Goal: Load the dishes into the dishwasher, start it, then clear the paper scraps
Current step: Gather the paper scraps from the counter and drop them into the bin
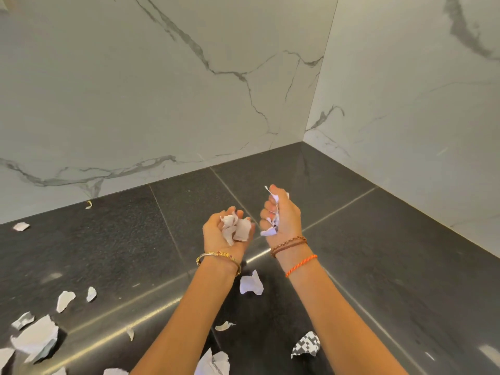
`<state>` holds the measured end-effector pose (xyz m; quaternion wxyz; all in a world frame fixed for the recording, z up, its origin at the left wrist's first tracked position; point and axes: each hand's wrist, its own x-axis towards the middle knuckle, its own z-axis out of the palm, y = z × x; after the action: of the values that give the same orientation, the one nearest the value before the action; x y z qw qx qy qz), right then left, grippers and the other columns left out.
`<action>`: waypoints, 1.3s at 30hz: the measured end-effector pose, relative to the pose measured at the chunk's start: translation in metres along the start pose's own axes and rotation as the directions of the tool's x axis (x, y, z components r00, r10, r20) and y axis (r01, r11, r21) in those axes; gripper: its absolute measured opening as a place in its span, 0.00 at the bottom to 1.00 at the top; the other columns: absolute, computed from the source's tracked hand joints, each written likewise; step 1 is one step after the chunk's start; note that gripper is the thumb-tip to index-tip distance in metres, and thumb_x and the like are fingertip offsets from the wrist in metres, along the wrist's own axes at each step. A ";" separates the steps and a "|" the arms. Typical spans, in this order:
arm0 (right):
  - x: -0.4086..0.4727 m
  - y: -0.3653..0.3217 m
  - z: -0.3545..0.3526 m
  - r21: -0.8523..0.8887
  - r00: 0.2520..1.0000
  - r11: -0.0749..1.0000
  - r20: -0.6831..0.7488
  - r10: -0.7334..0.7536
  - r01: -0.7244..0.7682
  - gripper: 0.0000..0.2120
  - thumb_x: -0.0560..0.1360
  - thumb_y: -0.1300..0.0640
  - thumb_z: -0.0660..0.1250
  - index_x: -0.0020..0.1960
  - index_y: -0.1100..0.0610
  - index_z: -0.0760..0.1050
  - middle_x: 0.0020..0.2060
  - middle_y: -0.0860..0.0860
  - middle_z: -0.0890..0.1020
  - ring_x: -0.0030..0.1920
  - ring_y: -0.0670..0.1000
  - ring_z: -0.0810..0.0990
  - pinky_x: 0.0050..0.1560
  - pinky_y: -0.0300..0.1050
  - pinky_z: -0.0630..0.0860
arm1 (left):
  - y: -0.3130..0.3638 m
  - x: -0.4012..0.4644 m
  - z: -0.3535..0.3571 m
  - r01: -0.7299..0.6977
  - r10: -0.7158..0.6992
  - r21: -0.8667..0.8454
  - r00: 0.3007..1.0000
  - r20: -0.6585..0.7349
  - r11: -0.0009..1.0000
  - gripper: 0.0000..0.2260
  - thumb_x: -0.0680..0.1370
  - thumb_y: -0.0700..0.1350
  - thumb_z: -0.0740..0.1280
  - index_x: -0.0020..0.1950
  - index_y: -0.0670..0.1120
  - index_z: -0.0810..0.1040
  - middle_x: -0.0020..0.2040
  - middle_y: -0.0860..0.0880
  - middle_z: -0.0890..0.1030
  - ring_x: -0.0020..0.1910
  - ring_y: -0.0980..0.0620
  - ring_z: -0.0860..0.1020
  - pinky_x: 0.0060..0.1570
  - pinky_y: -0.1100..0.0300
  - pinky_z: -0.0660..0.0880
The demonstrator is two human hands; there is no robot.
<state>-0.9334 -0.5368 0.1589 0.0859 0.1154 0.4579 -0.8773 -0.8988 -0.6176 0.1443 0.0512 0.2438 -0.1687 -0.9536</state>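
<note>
White marble wall panels [162, 90] with grey veins meet in a corner above a dark tiled floor [378, 266] with thin pale grout lines. Two bare forearms reach forward from the bottom edge, side by side over the floor. The left hand [221, 234] is turned palm up and cupped, its fingers partly curled round crumpled paper scraps [234, 230] lying in the palm; a gold bangle [219, 257] sits at that wrist. The right hand [281, 216] is held more upright, thumb uppermost, its fingers curled tight into a fist around a wad of torn paper [272, 226] that sticks out above and below the fingers; brown cords [289, 245] and an orange cord [301, 265] circle that wrist. More loose scraps [38, 338] lie scattered on the floor at lower left, one white piece [251, 283] between the two forearms, a checkered piece [306, 344] just right of the right forearm, and a small one [21, 226] near the wall.
</note>
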 end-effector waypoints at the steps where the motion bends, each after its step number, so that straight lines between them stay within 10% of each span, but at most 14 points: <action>1: -0.011 -0.002 0.007 -0.035 0.997 0.998 0.048 -0.054 0.056 0.18 0.76 0.60 0.64 0.29 0.56 0.64 0.19 0.48 0.66 0.18 0.44 0.63 0.19 0.32 0.60 | -0.007 -0.006 0.003 0.030 -0.031 0.014 0.998 0.047 0.999 0.12 0.78 0.42 0.55 0.39 0.41 0.74 0.36 0.45 0.75 0.36 0.49 0.74 0.41 0.56 0.73; 3: -0.027 0.004 0.009 -0.387 0.916 0.830 0.162 -0.368 0.402 0.18 0.75 0.56 0.65 0.27 0.56 0.67 0.21 0.50 0.70 0.23 0.46 0.68 0.25 0.37 0.67 | -0.017 -0.017 0.008 0.079 -0.087 0.084 0.991 0.103 0.993 0.13 0.78 0.42 0.55 0.38 0.41 0.75 0.30 0.45 0.78 0.31 0.49 0.78 0.36 0.60 0.76; 5: -0.031 0.014 -0.001 -0.661 0.639 0.261 0.426 -0.641 0.703 0.18 0.74 0.50 0.63 0.27 0.52 0.67 0.22 0.45 0.70 0.25 0.44 0.68 0.27 0.32 0.63 | -0.020 -0.026 0.008 0.079 -0.093 0.107 0.986 0.138 0.991 0.19 0.79 0.44 0.55 0.33 0.41 0.79 0.28 0.46 0.79 0.28 0.51 0.79 0.33 0.62 0.77; 8: -0.034 0.016 -0.014 -0.631 0.374 -0.192 0.647 -0.664 0.751 0.13 0.73 0.51 0.58 0.34 0.53 0.76 0.29 0.46 0.76 0.33 0.46 0.72 0.33 0.31 0.59 | -0.020 -0.032 0.006 0.050 -0.065 0.092 0.984 0.167 0.994 0.21 0.79 0.45 0.55 0.30 0.43 0.78 0.29 0.47 0.77 0.29 0.51 0.79 0.33 0.64 0.76; 16: -0.047 0.015 -0.026 -0.734 0.525 -0.420 0.677 -0.515 0.534 0.20 0.74 0.50 0.48 0.57 0.49 0.76 0.51 0.52 0.76 0.61 0.57 0.71 0.57 0.51 0.54 | -0.032 -0.051 0.000 0.039 -0.072 0.216 0.987 0.146 0.976 0.13 0.79 0.48 0.57 0.41 0.46 0.77 0.31 0.47 0.82 0.41 0.50 0.78 0.40 0.55 0.75; 20: -0.054 0.011 -0.031 -0.787 0.636 -0.346 0.617 -0.463 0.511 0.30 0.71 0.46 0.39 0.64 0.45 0.71 0.63 0.51 0.69 0.71 0.55 0.56 0.64 0.53 0.42 | -0.040 -0.055 -0.006 0.105 -0.145 0.193 0.968 0.204 0.976 0.13 0.79 0.46 0.56 0.41 0.45 0.77 0.34 0.46 0.81 0.41 0.49 0.78 0.43 0.53 0.76; 25: -0.057 0.008 -0.037 -0.811 0.613 -0.135 0.529 -0.588 0.570 0.20 0.71 0.53 0.55 0.60 0.43 0.75 0.57 0.47 0.72 0.67 0.52 0.59 0.60 0.47 0.48 | -0.047 -0.057 -0.013 0.212 -0.242 0.150 0.942 0.232 0.966 0.13 0.78 0.45 0.57 0.39 0.42 0.77 0.32 0.44 0.81 0.31 0.47 0.82 0.34 0.54 0.80; 32: -0.061 0.012 -0.061 -0.813 0.486 -0.271 0.537 -0.689 0.514 0.16 0.70 0.50 0.58 0.55 0.48 0.77 0.52 0.49 0.76 0.63 0.51 0.61 0.56 0.47 0.52 | -0.063 -0.070 -0.018 0.227 -0.248 0.120 0.948 0.200 0.966 0.11 0.79 0.46 0.58 0.44 0.43 0.76 0.32 0.44 0.81 0.29 0.47 0.82 0.31 0.55 0.80; 39: -0.093 -0.006 -0.074 -0.553 0.735 0.596 0.047 -0.676 0.583 0.10 0.72 0.48 0.58 0.47 0.47 0.77 0.46 0.39 0.76 0.55 0.45 0.72 0.57 0.37 0.66 | -0.069 -0.081 -0.029 0.266 -0.251 -0.084 0.956 0.151 0.960 0.10 0.75 0.41 0.54 0.40 0.43 0.73 0.32 0.40 0.79 0.37 0.43 0.75 0.40 0.53 0.77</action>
<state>-0.8362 -0.4680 0.1487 -0.2406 -0.0094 0.6985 -0.6739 -0.8153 -0.5466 0.1328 -0.0734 0.1939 -0.0890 -0.9742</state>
